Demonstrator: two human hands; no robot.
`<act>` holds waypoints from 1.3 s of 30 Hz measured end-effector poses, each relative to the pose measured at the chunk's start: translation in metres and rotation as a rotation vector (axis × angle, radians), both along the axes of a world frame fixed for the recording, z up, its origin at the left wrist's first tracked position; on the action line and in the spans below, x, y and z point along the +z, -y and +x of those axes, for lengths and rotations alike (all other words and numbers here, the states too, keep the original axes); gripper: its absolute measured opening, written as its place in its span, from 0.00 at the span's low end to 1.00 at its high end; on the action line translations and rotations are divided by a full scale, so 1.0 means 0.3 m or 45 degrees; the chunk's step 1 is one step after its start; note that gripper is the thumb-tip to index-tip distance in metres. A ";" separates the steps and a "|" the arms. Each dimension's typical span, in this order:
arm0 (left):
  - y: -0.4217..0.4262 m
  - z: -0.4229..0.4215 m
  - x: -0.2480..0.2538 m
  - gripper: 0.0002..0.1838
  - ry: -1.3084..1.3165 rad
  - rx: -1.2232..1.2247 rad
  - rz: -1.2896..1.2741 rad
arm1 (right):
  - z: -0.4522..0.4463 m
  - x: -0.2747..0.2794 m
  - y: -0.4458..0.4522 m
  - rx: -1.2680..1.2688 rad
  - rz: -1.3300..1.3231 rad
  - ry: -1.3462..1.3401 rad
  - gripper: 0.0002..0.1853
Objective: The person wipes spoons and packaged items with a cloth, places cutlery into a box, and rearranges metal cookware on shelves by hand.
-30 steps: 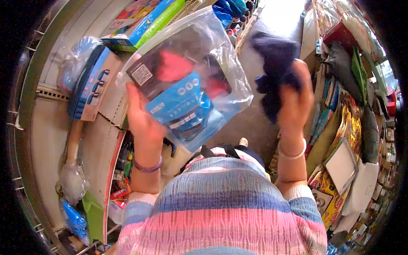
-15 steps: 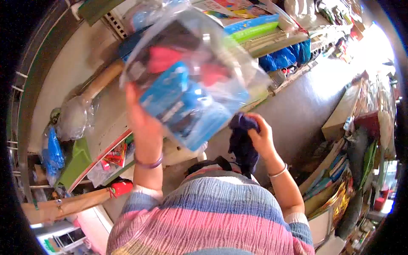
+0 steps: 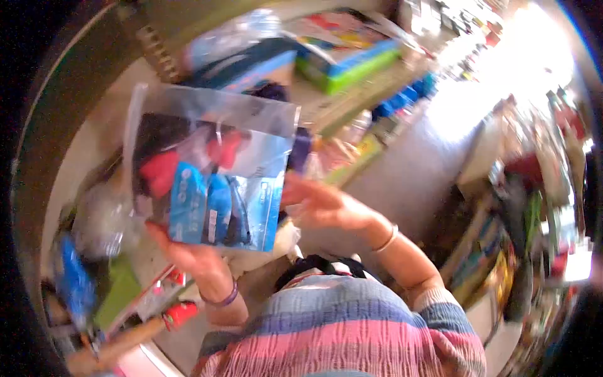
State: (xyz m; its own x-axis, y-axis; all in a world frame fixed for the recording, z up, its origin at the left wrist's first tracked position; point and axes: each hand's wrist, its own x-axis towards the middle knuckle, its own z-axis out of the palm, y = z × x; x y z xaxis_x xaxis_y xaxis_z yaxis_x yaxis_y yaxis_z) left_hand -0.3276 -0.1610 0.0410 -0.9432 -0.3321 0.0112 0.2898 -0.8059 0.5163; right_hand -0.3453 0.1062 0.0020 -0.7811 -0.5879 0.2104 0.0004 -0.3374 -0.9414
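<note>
My left hand (image 3: 198, 257) grips the lower edge of a clear zip-top plastic bag (image 3: 267, 119), which is held up in front of the shelf. Inside it are a blue printed card (image 3: 260, 217), something bright pink (image 3: 160, 173) and dark material. Close by the bag's right edge is my right hand (image 3: 333, 207), its fingers blurred and partly hidden behind the bag. A dark purple patch of cloth (image 3: 301, 151) shows just above those fingers; whether the hand holds it I cannot tell.
On the shelf behind stand a blue and green box (image 3: 352, 66) and a dark blue box (image 3: 260, 69). A blue plastic bag (image 3: 76, 276) hangs at the left. Packed goods (image 3: 487, 270) line the right side of the grey floor (image 3: 408, 169).
The plastic bag has come down and left and turned more upright. My right hand has moved left from beside my body to the bag's edge. The dark cloth it held is now mostly hidden.
</note>
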 end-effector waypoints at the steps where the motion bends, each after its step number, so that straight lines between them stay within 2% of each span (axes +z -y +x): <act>1: -0.035 -0.014 -0.028 0.31 -0.088 -0.199 0.099 | 0.075 0.037 0.027 0.185 -0.286 0.354 0.40; 3: -0.203 -0.006 0.013 0.31 0.206 -0.004 -0.241 | 0.173 -0.002 0.043 -0.133 -0.324 0.439 0.35; 4: -0.257 -0.017 0.010 0.31 0.276 -0.025 -0.296 | 0.186 -0.016 0.034 -0.325 -0.272 0.435 0.33; 5: -0.302 -0.017 0.011 0.30 0.264 -0.202 -0.235 | 0.206 -0.023 0.008 -0.501 -0.223 0.434 0.31; 7: -0.395 -0.010 0.017 0.29 0.260 -0.559 -0.141 | 0.294 0.054 -0.078 -0.668 -0.351 0.427 0.26; 9: -0.395 -0.039 -0.064 0.27 -0.012 -1.242 0.206 | 0.421 0.055 -0.158 -0.873 -0.349 0.451 0.21; 10: -0.460 0.007 -0.055 0.24 0.199 -1.066 0.042 | 0.483 0.001 -0.201 -1.104 -0.212 0.420 0.17; 11: -0.489 0.030 -0.093 0.23 0.176 -1.246 -0.015 | 0.537 -0.048 -0.239 -1.308 -0.074 0.401 0.15; 12: -0.517 0.043 -0.164 0.22 0.145 -1.429 -0.076 | 0.619 -0.035 -0.271 -1.458 -0.033 0.537 0.12; 13: -0.549 0.064 -0.206 0.21 0.110 -1.595 -0.128 | 0.699 -0.034 -0.287 -1.526 -0.069 0.478 0.11; 14: -0.594 0.058 -0.212 0.17 0.291 -1.660 -0.082 | 0.757 -0.004 -0.302 -1.520 -0.034 0.442 0.11; 15: -0.641 0.068 -0.201 0.16 0.291 -1.702 -0.156 | 0.827 0.047 -0.320 -1.498 -0.005 0.416 0.10; 17: -0.754 0.149 -0.230 0.13 0.275 -1.812 -0.330 | 0.983 -0.066 -0.392 -1.801 0.177 0.529 0.10; 18: -0.827 0.203 -0.232 0.15 0.262 -1.852 -0.406 | 1.080 -0.094 -0.423 -1.973 0.569 0.585 0.09; 21: -1.026 0.407 -0.188 0.18 0.214 -2.011 -0.534 | 1.339 -0.042 -0.443 -1.940 0.026 0.643 0.08; 22: -1.087 0.464 -0.188 0.20 0.219 -2.104 -0.555 | 1.407 -0.106 -0.450 -2.039 -0.166 0.595 0.09; 23: -1.134 0.497 -0.221 0.19 0.186 -2.235 -0.495 | 1.471 -0.117 -0.466 -2.188 -0.155 0.528 0.10; 25: -1.260 0.617 -0.231 0.19 0.115 -2.416 -0.594 | 1.638 -0.159 -0.511 -2.378 -0.036 0.721 0.10; 26: -1.318 0.703 -0.210 0.18 0.143 -2.418 -0.674 | 1.700 -0.180 -0.520 -2.503 -0.154 0.684 0.10; 29: -1.503 0.889 -0.251 0.18 0.118 -2.585 -0.850 | 1.922 -0.244 -0.544 -2.716 0.066 0.812 0.09; 30: -1.571 0.956 -0.265 0.17 0.075 -2.653 -0.948 | 1.977 -0.203 -0.550 -2.820 0.064 0.771 0.09; 33: -1.750 1.205 -0.269 0.16 -0.117 -2.886 -0.968 | 2.186 -0.232 -0.566 -3.146 0.447 0.946 0.09; 35: -1.844 1.367 -0.261 0.17 -0.332 -3.020 -0.938 | 2.291 -0.174 -0.575 -3.378 0.739 0.960 0.09; 37: -1.921 1.507 -0.247 0.18 -0.389 -3.224 -0.764 | 2.413 -0.212 -0.586 -3.609 0.604 0.830 0.10; 39: -1.959 1.606 -0.296 0.29 -0.298 -3.257 -0.830 | 2.509 -0.230 -0.592 -3.719 0.644 0.876 0.10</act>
